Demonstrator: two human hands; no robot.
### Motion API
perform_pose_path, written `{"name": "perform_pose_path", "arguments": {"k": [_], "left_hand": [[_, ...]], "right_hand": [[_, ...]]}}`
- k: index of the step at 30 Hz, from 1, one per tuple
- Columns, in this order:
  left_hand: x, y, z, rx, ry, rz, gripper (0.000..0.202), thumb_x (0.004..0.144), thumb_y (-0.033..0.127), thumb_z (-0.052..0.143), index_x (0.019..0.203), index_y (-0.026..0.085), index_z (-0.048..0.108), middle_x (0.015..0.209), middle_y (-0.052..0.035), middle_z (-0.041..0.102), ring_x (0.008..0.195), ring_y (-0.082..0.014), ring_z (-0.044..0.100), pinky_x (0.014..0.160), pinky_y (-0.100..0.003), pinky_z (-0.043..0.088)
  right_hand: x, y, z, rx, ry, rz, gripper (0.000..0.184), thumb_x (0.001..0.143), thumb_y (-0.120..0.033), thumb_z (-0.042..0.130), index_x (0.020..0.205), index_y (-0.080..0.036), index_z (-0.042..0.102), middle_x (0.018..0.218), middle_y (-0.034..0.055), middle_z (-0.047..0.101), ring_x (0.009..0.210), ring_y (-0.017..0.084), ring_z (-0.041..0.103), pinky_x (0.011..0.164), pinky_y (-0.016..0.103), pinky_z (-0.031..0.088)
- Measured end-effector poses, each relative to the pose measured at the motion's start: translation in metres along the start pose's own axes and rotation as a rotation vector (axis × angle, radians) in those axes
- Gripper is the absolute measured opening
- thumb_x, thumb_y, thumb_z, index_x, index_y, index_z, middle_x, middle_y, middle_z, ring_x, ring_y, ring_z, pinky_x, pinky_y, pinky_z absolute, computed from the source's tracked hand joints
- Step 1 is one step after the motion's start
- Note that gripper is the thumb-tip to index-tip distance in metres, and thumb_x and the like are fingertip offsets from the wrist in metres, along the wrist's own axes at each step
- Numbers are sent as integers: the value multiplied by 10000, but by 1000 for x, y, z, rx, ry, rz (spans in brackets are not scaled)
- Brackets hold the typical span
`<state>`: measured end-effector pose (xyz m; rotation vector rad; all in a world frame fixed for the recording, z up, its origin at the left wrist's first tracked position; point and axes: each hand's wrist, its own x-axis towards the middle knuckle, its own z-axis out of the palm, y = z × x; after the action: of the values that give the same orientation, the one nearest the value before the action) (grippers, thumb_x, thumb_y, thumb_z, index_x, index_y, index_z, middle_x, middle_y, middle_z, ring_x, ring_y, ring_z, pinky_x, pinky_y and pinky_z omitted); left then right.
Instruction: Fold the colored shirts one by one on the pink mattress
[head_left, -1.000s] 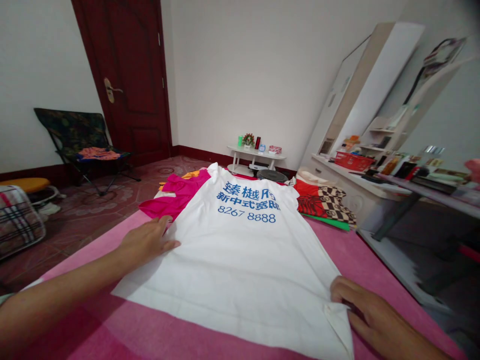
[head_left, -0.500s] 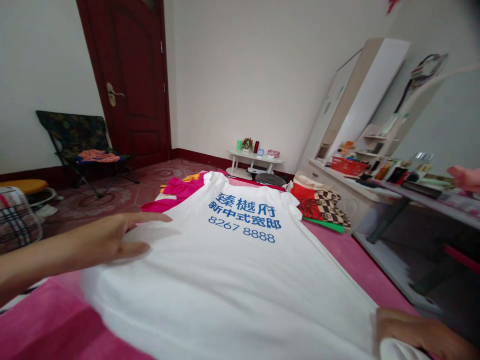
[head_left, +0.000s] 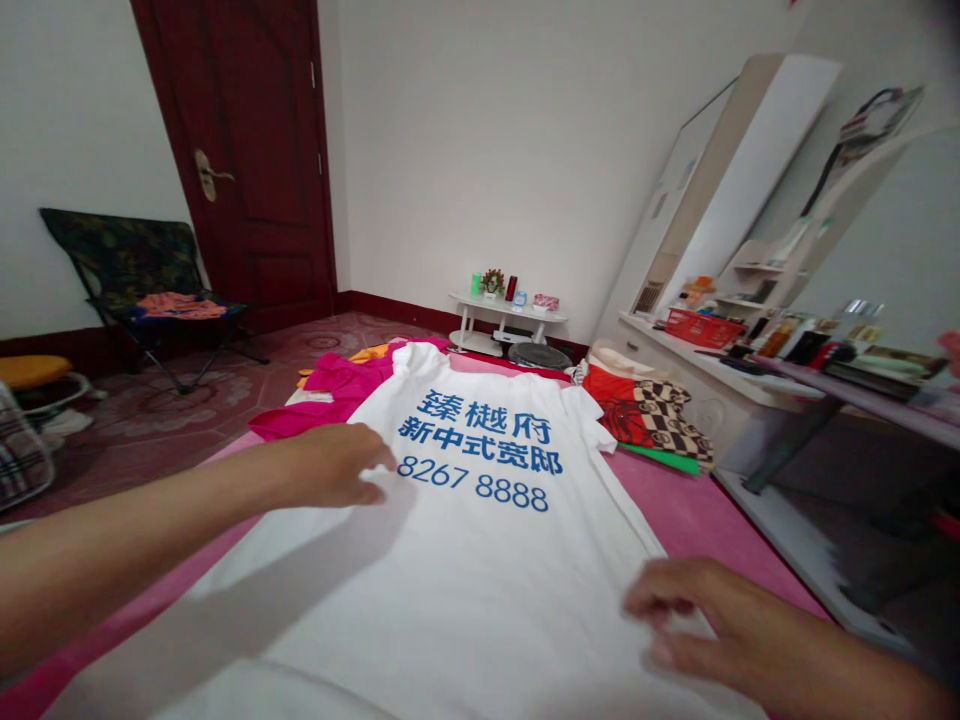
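Observation:
A white T-shirt with blue characters and digits lies spread over a pink bed cover, its neck and sleeves toward the far end. Over its left part, close to the printed number, hovers my left hand, fingers apart and holding nothing. My right hand is at the shirt's right edge, thumb and fingers parted with no cloth seen between them; whether its fingertips touch the fabric I cannot tell.
Magenta clothes lie beyond the shirt on the left, and patterned garments on the right. A dressing table with a red basket stands at right. At left are a folding chair and a stool.
My left hand has moved right and forward over the shirt. My right hand has let go of the hem and moved up and left. The near part of the shirt now lies flatter.

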<state>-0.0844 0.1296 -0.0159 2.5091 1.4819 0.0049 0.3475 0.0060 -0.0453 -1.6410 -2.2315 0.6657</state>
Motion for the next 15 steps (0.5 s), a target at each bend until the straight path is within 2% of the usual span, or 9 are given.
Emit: {"name": "perform_pose_path", "arguments": {"k": [2,4,5,7,9,11,13,15], "left_hand": [[56,33,9,-81,-20,155,422,794,407,573,1191,282,644,1144,-52,672,1063,-238,609,892,-308,453],[110,56,29,-119,70,189,515,846,438,532,1328,256,533,1326,-79,573,1186,-250,549,976,-329,419],[134,62,41,-113,139,191,527,877,434,495,1369,247,486,1406,-89,500,1243,-249,507,1008,-333,397],[171,63,65,-64,233,94,559,913,466,428,1421,233,414,1493,-104,385,1347,-276,387,1083,-402,321],[193,55,84,-23,283,-34,614,919,565,345,1444,248,379,1534,-97,311,1411,-317,253,1127,-505,209],[203,46,96,-11,302,-104,680,902,652,259,1454,269,362,1552,-84,272,1433,-341,171,1134,-561,128],[206,40,101,-19,307,-109,712,890,684,208,1460,282,353,1559,-76,254,1438,-344,146,1136,-566,104],[207,38,102,-34,305,-100,715,889,683,201,1461,281,353,1561,-76,248,1439,-345,142,1137,-567,96]], "right_hand": [[59,-25,12,13,-4,-103,354,794,-422,602,1093,-249,683,1136,91,668,1050,243,612,951,375,462],[116,-32,29,18,63,-185,450,803,-416,599,1202,-210,627,1281,116,597,1189,262,540,1048,414,383],[141,-29,38,16,93,-199,503,818,-429,584,1266,-199,581,1343,123,552,1242,264,500,1072,424,357],[178,-9,52,-49,142,-160,576,864,-461,519,1371,-188,480,1455,127,436,1341,266,392,1109,456,296],[200,17,60,-195,188,-37,594,910,-490,436,1416,-181,418,1514,122,341,1401,275,288,1126,490,243],[211,38,59,-368,240,84,580,943,-489,365,1415,-155,413,1515,135,337,1406,276,275,1124,475,241],[222,46,51,-524,289,148,526,966,-447,326,1357,-127,472,1424,166,459,1318,272,413,1065,424,331],[238,45,36,-669,277,191,430,968,-376,335,1217,-121,575,1228,178,602,1133,272,563,927,390,432]]}}
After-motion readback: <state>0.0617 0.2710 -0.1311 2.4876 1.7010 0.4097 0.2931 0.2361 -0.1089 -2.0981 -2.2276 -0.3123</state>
